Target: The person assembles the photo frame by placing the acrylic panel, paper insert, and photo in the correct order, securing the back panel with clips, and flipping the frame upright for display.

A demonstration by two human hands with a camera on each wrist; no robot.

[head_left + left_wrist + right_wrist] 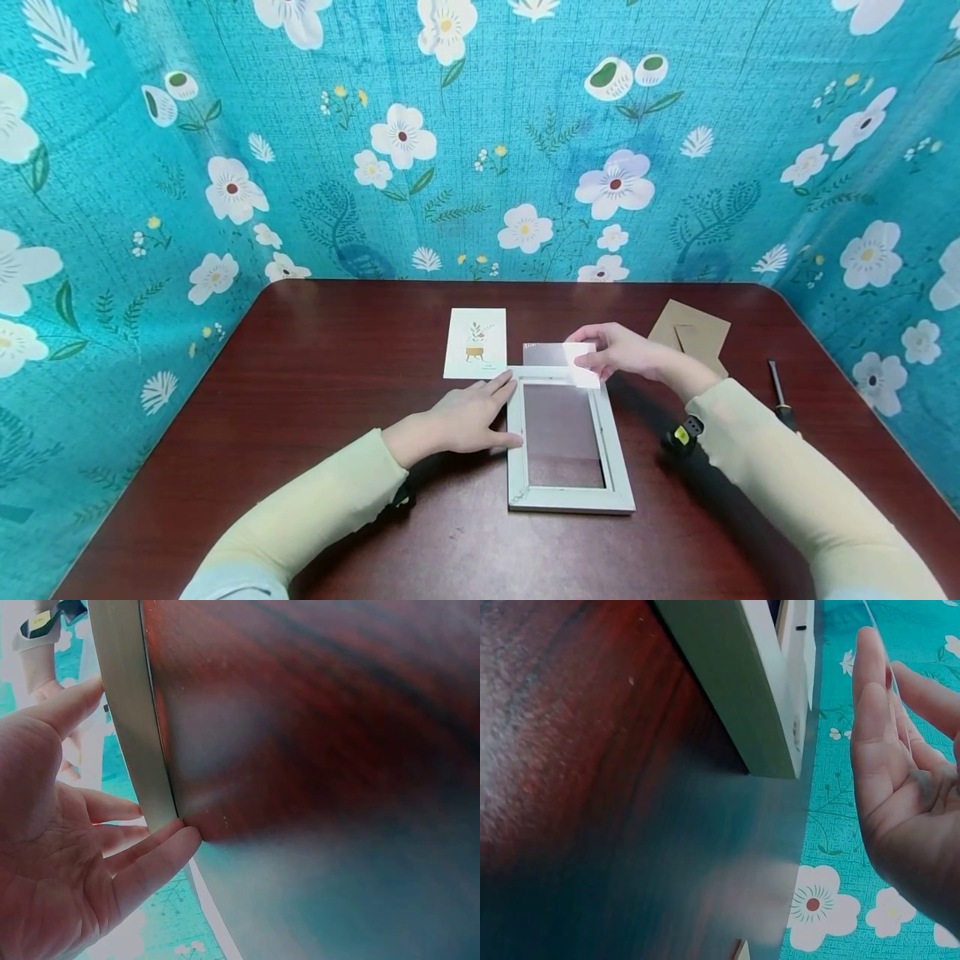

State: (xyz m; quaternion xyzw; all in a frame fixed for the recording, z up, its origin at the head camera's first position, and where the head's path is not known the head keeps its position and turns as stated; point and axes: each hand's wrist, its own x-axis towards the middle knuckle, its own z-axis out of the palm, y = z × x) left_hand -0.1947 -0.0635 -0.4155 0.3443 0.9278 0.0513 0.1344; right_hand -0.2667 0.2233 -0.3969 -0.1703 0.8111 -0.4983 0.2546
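Observation:
A white picture frame lies flat on the dark wooden table, its opening showing the tabletop. My left hand rests along the frame's left side, fingertips at the upper corner and thumb lower down. In the left wrist view the outstretched fingers and thumb touch the frame's side. My right hand pinches a thin clear pane at its right end, over the frame's far end. Seen edge-on in the right wrist view, the pane passes between thumb and fingers, beside the frame's corner.
A card with a potted plant print lies behind the frame to the left. Brown backing board lies at the back right, partly behind the right forearm. A screwdriver is near the right edge. Floral cloth hangs around the table.

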